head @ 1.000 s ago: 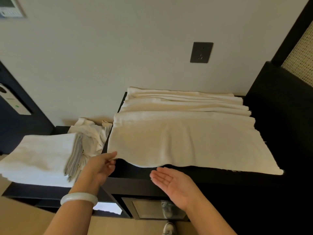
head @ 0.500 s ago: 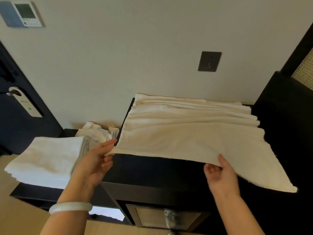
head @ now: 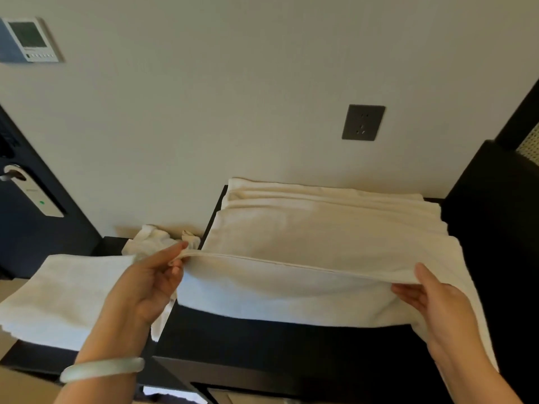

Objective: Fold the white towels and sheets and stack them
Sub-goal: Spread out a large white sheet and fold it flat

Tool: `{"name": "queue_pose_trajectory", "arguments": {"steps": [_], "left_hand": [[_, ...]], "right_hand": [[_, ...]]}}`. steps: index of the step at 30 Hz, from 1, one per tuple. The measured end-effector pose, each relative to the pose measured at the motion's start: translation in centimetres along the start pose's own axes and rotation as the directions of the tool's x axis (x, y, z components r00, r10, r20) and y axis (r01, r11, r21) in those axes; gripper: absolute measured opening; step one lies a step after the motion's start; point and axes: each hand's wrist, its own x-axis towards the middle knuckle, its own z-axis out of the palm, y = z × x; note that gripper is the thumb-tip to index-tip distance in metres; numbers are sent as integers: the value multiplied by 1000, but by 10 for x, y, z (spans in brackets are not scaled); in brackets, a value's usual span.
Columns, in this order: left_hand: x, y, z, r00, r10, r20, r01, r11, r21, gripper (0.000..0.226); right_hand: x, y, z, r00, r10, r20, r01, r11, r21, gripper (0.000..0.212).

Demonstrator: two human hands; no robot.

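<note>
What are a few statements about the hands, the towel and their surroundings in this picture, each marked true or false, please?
1. The left hand pinches the left corner of the towel. True.
2. The right hand hangs open and holds nothing. False: it grips the towel's lifted edge, thumb on top.
3. A pile of folded white cloth lies to the left of the towel. True.
4. The wall socket has a plug in it. False: nothing is plugged in.
5. The bracelet sits on the right wrist. False: it is on the left wrist.
</note>
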Motion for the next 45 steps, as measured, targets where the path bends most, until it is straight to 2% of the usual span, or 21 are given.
{"name": "queue_pose_trajectory", "arguments": {"steps": [3, 8, 13, 16, 19, 21, 23, 24, 25, 26, 27, 28, 29, 30, 32, 40, 45], "left_hand": [[25, -6, 4, 999, -14, -45, 13, 1000, -20, 28], [82, -3, 24, 995, -17, -102, 14, 999, -31, 5], [142, -4, 52, 986, 28, -166, -33, 999, -26, 7], [172, -17, 62, 986, 58, -155, -60, 998, -11, 6], [191, -35, 60, 998, 34, -60, -22, 981, 193, 27], [197, -46, 54, 999, 46, -14, -37, 924, 382, 33], [200, -53, 50, 991, 121, 55, -131, 800, 586, 50], [201, -55, 49, 976, 179, 123, -213, 675, 707, 62], [203, -59, 48, 948, 227, 224, -310, 489, 816, 71], [206, -63, 47, 903, 246, 353, -409, 240, 880, 75], [211, -69, 45, 860, 210, 465, -468, -36, 883, 75], [214, -75, 43, 849, 137, 510, -460, -283, 842, 74], [216, -80, 41, 862, 69, 502, -420, -459, 783, 70], [216, -85, 39, 874, 39, 485, -387, -548, 742, 66], [212, -93, 34, 870, 68, 489, -370, -566, 736, 68], [165, -106, 7, 860, 90, 503, -366, -577, 730, 64], [120, -121, -19, 869, 97, 485, -359, -550, 754, 62]], "right_hand": [[34, 7, 9, 1000, 3, 20, -3, 1000, -22, 35], [93, 1, 31, 996, 0, 85, 6, 998, -70, 32], [153, -8, 57, 989, -7, 148, 25, 992, -120, 30], [188, -1, 74, 984, 59, 167, -35, 989, -146, 26], [213, 18, 84, 974, 93, 208, -38, 966, -256, 26], [222, 28, 88, 969, 53, 241, 37, 934, -355, 25], [227, 30, 96, 951, -93, 294, 239, 824, -513, 17], [227, 29, 102, 913, -198, 357, 386, 701, -599, 14], [226, 30, 109, 850, -288, 441, 524, 552, -649, 19], [224, 34, 117, 779, -329, 534, 627, 413, -661, 28], [221, 39, 123, 724, -313, 615, 689, 288, -665, 38], [218, 48, 128, 690, -263, 675, 722, 175, -670, 47], [215, 58, 131, 674, -203, 710, 733, 74, -676, 54], [213, 66, 132, 673, -166, 720, 731, 1, -683, 58], [211, 74, 130, 687, -146, 712, 713, -51, -699, 60], [167, 86, 99, 685, -98, 722, 712, -118, -692, 70], [123, 93, 73, 658, -109, 745, 743, -62, -666, 69]]}}
